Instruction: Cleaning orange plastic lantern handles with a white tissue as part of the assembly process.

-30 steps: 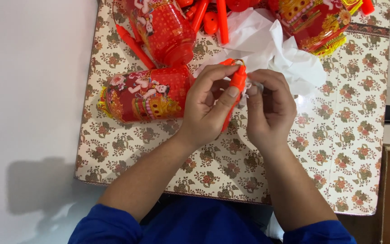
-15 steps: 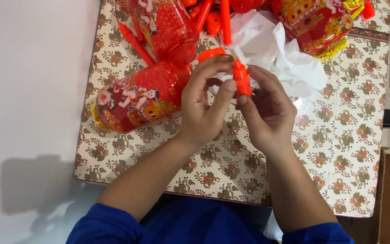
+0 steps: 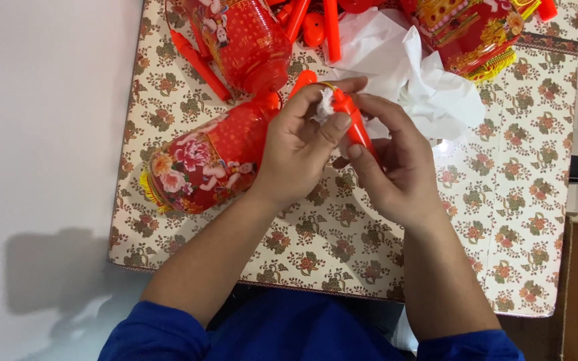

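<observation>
Both hands meet above the middle of the flower-patterned surface. The left hand and the right hand are each closed around an orange plastic stick, with a bit of white tissue pinched at its top. A red lantern lies just left of the left hand; crumpled white paper sits close behind the fingers. More red lanterns and orange sticks crowd the far edge. The near edge and right side lie bare.
</observation>
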